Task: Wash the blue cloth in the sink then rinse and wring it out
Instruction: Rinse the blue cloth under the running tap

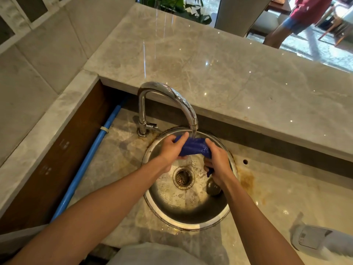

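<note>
1. The marble counter [219,73] fills the upper half of the frame.
2. The round steel sink [152,209] sits at lower centre, under the running tap [168,92].
3. The left hand [172,152] and right hand [217,161] each grip one end of the cloth, fingers curled round it.
4. The blue cloth [193,148] is bunched at centre under the stream; best rubbed end against end, kept low over the bowl.

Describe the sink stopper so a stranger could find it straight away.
Start at the round steel sink set in the marble counter. Inside the basin, right of the drain and just below the right hand, lies a dark domed stopper. Unlike the perforated drain, it is smooth and solid.
</note>
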